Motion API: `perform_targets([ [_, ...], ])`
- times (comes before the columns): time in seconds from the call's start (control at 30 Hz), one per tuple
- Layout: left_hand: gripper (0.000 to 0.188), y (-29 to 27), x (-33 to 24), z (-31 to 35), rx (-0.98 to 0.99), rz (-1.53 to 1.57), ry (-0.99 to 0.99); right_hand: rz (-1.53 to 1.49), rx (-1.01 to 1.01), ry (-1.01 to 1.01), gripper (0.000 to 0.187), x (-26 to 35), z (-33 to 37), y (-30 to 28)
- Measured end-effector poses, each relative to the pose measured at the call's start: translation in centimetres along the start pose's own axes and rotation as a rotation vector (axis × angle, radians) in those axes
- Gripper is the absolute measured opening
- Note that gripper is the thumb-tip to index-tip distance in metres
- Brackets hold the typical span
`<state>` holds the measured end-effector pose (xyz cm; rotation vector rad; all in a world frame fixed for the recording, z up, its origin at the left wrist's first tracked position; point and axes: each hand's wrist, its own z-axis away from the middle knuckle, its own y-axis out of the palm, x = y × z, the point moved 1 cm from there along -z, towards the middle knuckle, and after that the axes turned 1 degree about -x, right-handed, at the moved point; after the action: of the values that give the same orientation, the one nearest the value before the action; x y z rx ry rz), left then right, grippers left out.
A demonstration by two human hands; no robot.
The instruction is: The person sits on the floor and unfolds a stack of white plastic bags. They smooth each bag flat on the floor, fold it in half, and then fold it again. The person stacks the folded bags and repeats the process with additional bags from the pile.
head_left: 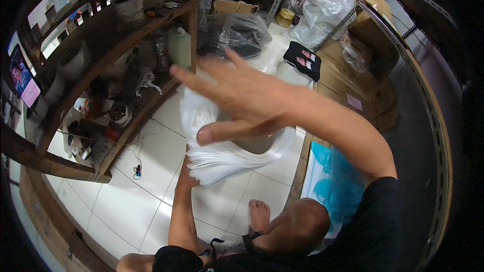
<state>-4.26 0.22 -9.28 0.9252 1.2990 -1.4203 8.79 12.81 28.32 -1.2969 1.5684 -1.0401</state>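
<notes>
Head view: the left hand (188,172), grip too hidden to tell, seemingly props the white stack (224,162) from eight o'clock, freeing the right hand (252,95), spread wide above.

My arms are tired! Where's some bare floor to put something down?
The white floor tiles are bare between the wooden shelf and left forearm, nearer than the thin cord. Another patch lies between the fanned white sheets and bare foot. The wooden shelf is crowded.
</notes>
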Motion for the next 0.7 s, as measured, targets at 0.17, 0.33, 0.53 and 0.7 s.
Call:
perform_targets([
  [0.17,0.102,-0.4,4.5,-1.7,-0.152,-0.089,0.17,-0.201,-0.158,-0.156,0.098,2.7,-0.4,-5.0],
  [0.33,0.117,0.2,0.6,-1.9,0.066,0.172,0.053,0.135,-0.326,-0.19,0.102,4.0,0.5,-2.0],
  [0.53,0.117,0.3,4.2,-1.9,-0.01,0.194,0.418,-0.201,-0.36,-0.117,0.1,5.1,0.2,-4.5],
  [0.7,0.107,-0.5,3.1,-1.5,-0.033,0.156,0.328,-0.034,0.062,-0.019,0.11,3.2,1.2,-4.9],
])
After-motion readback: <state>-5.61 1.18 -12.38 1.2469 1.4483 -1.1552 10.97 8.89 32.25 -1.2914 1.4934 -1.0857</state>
